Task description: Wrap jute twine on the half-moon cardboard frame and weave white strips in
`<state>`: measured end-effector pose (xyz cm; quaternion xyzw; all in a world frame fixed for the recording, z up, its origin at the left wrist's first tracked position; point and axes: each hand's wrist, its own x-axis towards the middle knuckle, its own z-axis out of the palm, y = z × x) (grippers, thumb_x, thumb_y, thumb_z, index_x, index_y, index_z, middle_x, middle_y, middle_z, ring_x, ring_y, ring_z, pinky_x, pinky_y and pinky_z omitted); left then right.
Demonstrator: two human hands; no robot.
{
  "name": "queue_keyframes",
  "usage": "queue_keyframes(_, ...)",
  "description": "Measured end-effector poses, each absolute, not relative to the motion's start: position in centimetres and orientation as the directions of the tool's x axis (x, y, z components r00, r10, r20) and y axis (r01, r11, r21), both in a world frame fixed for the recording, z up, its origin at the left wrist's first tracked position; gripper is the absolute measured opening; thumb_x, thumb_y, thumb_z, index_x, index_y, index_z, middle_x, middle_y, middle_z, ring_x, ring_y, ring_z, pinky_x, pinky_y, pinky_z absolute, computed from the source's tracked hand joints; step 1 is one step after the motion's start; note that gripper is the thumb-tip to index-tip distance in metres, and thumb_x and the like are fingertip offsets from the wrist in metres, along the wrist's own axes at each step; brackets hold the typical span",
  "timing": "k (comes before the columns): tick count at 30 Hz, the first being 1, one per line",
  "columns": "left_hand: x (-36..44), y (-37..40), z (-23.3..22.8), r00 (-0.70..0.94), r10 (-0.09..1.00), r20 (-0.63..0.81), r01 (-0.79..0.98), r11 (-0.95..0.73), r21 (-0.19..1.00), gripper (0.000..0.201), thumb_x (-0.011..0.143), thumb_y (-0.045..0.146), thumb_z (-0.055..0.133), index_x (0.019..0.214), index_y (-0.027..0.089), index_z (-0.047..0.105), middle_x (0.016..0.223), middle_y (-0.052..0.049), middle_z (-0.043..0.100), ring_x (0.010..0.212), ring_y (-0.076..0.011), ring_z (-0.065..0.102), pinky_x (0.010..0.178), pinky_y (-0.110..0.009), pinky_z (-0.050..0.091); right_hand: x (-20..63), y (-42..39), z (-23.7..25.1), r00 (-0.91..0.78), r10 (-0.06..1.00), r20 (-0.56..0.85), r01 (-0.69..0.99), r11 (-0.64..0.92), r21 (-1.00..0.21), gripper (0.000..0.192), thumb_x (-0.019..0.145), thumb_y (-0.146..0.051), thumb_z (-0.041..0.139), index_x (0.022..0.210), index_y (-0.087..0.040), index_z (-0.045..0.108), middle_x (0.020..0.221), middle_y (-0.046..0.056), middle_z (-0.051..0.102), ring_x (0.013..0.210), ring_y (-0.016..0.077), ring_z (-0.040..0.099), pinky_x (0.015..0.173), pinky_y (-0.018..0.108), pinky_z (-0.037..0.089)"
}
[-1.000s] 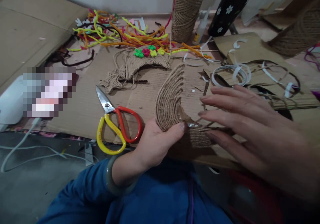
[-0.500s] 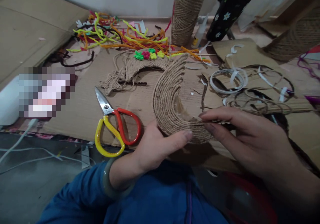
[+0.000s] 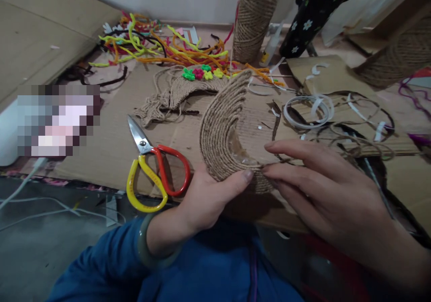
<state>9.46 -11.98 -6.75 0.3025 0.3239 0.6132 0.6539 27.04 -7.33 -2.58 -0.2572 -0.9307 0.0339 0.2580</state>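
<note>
My left hand (image 3: 210, 194) grips a crescent-shaped piece of coiled jute twine (image 3: 218, 135) from below, its thumb pressed on the front face. My right hand (image 3: 316, 185) is at the crescent's right end. Its index finger is raised, while the lower fingers press at the inner edge, where a loose strand of the twine (image 3: 284, 161) runs out between the fingers. The right thumb is hidden. Left of my left hand lie scissors (image 3: 144, 147) with one red and one yellow handle, blades parted. Behind the crescent rests another curved twine piece (image 3: 193, 88) with small coloured flowers (image 3: 198, 73).
Coloured fuzzy stems (image 3: 151, 46) lie heaped at the back. A jute twine spool (image 3: 256, 19) stands beside a small glue bottle (image 3: 269, 46). Clear tape rings (image 3: 306, 112) lie right on the cardboard (image 3: 107, 144). A blurred-out device (image 3: 67, 122) with a cable is left.
The crescent has shifted slightly left in my left hand. My right hand has moved left along it, and its index finger has lifted away from the other fingers.
</note>
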Motion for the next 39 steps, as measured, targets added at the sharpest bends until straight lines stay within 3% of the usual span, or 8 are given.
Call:
queue_keyframes(13,9.6,-11.9,-6.7,-0.078,0.996,-0.048,-0.540,-0.002,0.842,0.032,0.075,0.016,0.070,0.107,0.021,0.068,0.118,-0.004,0.069,0.104,-0.0206,0.065,0.098,-0.036,0.049,26.9,-7.5,-2.2,-0.772,0.458,0.441,0.402,0.889,-0.219,0.022,0.082,-0.005,0.056,0.098,-0.019,0.061,0.115,0.012,0.062,0.114,0.0242,0.057,0.101,0.042,0.046)
queue_keyframes(17,9.6,-11.9,-6.9,-0.067,0.996,-0.051,-0.539,0.007,0.842,0.031,0.076,0.018,0.070,0.106,0.020,0.068,0.120,-0.004,0.068,0.106,-0.0216,0.064,0.100,-0.037,0.047,27.1,-7.5,-1.6,-0.727,0.518,0.451,0.439,0.856,-0.274,0.022,0.083,-0.007,0.057,0.102,-0.019,0.060,0.118,0.011,0.061,0.114,0.0225,0.057,0.103,0.038,0.044)
queue_keyframes(22,9.5,-11.9,-7.1,-0.090,0.996,-0.023,-0.529,-0.028,0.848,0.033,0.075,0.016,0.071,0.107,0.022,0.068,0.114,-0.002,0.070,0.104,-0.0191,0.064,0.099,-0.034,0.048,26.4,-7.2,-1.4,-0.732,0.518,0.442,0.455,0.855,-0.248,0.021,0.086,-0.011,0.054,0.106,-0.016,0.059,0.104,0.010,0.067,0.109,0.0230,0.060,0.103,0.042,0.044)
queue_keyframes(28,9.5,-11.9,-7.0,-0.059,0.997,-0.049,-0.557,0.007,0.830,0.025,0.076,0.014,0.069,0.100,0.020,0.070,0.108,-0.002,0.072,0.104,-0.0201,0.064,0.099,-0.036,0.048,26.1,-7.1,-1.7,-0.744,0.506,0.436,0.440,0.863,-0.250,0.018,0.084,-0.007,0.055,0.098,-0.017,0.062,0.093,0.009,0.067,0.099,0.0212,0.061,0.092,0.039,0.049)
queue_keyframes(39,9.7,-11.9,-6.6,-0.052,0.996,-0.067,-0.595,0.023,0.803,0.031,0.077,0.017,0.070,0.108,0.019,0.069,0.109,-0.006,0.072,0.105,-0.0213,0.064,0.100,-0.039,0.049,25.9,-7.0,-1.5,-0.776,0.449,0.443,0.401,0.893,-0.203,0.022,0.082,-0.004,0.053,0.095,-0.020,0.061,0.089,0.006,0.066,0.098,0.0217,0.061,0.096,0.043,0.046)
